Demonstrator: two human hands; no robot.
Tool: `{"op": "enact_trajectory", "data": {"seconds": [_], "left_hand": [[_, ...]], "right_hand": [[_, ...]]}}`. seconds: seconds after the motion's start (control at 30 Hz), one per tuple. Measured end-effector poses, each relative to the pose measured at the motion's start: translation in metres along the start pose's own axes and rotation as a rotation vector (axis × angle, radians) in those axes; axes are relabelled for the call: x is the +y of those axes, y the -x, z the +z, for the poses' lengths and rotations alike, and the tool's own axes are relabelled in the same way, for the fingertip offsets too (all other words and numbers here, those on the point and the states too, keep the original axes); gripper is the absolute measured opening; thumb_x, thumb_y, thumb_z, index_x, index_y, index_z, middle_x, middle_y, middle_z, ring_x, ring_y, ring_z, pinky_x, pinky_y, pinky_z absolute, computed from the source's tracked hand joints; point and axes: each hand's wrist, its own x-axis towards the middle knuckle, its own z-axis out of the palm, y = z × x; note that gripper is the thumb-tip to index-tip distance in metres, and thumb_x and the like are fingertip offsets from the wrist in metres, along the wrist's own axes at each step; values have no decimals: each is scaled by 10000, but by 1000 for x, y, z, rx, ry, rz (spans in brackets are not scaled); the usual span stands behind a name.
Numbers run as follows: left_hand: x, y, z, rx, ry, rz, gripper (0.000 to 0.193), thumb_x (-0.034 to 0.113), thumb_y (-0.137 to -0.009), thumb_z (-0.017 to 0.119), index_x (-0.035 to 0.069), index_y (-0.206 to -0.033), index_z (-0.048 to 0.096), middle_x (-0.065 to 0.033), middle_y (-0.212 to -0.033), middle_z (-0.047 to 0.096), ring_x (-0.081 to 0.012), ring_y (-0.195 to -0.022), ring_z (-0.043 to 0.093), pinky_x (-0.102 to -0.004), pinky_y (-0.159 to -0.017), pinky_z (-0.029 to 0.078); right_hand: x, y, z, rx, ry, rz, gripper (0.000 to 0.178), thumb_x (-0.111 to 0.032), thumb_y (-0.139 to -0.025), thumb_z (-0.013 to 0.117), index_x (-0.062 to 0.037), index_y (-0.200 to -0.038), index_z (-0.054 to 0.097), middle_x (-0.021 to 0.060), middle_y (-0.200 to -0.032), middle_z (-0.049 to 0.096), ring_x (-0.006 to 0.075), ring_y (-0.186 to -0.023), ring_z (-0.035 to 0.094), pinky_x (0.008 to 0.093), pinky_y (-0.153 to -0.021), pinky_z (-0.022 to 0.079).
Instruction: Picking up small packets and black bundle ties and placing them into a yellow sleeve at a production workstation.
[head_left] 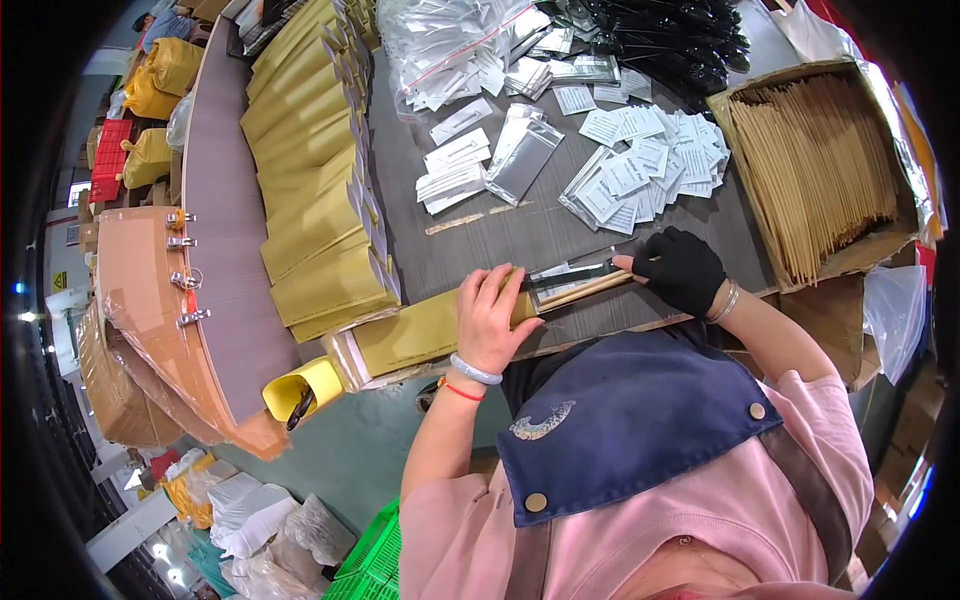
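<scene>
My left hand point(488, 312) lies across a long gold paper sleeve point(420, 335) at the table's near edge, its fingers stretched out and the thumb apart. Close to the sleeve's right end, my right hand point(683, 272), in a black fingerless glove, pinches the ends of thin wooden sticks point(590, 289). Alongside the sticks lie a long black strip-like piece point(575, 276) and a clear packet with white in it point(560, 270). They point into the sleeve's mouth, which my left fingers partly cover. How deep they sit inside is hidden.
Stacked gold sleeves point(320, 200) fill the table's left. Beyond my hands lie white printed packets point(650, 165), flat clear packets point(525, 160), a bag of white packets point(440, 50) and black plastic pieces point(670, 40). A carton of wooden sticks point(815, 170) stands right; a yellow holder point(303, 390) hangs front left.
</scene>
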Motion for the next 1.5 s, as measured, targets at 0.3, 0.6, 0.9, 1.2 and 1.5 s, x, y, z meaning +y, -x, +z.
{"op": "enact_trajectory", "data": {"seconds": [0.3, 0.6, 0.9, 1.2, 1.5], "left_hand": [[6, -7, -7, -100, -155, 94, 595, 270, -634, 804, 267, -1204, 632, -94, -1228, 525, -338, -1104, 449, -442, -956, 373], [19, -25, 22, -15, -76, 151, 675, 213, -608, 813, 157, -1243, 591, -64, -1201, 539, -313, -1062, 479, -436, -927, 393], [33, -41, 24, -74, -67, 102, 711, 162, -565, 828, 71, -1222, 571, -91, -1169, 539, -313, -1070, 482, -430, -913, 402], [46, -64, -1, -581, -217, 174, 486, 100, -623, 737, 181, -1086, 613, -140, -1136, 531, -344, -1031, 513, -443, -851, 449], [-35, -54, -102, 25, -457, 93, 358, 58, -642, 690, 64, -997, 638, -192, -1175, 522, -370, -1073, 508, -488, -916, 435]], "right_hand": [[13, 9, -17, -70, 51, 26, 412, -159, -754, 684, -268, -1150, 646, 59, -734, 547, 264, -705, 549, 376, -574, 437], [-48, -33, 26, -105, -349, 86, 324, -159, -835, 646, -86, -1149, 616, 178, -1040, 620, 334, -950, 605, 405, -804, 491], [-29, -15, 45, 161, -581, 224, 98, -92, -758, 673, -50, -840, 638, 133, -811, 628, 332, -813, 615, 397, -715, 501], [-35, -31, 9, 75, -132, 90, 613, -314, -590, 834, -95, -1098, 570, 89, -1050, 582, 315, -992, 537, 427, -859, 432], [-9, -22, -48, 166, -166, 397, 611, -279, -553, 843, -104, -1075, 578, 91, -1010, 557, 305, -1004, 522, 408, -883, 404]]}}
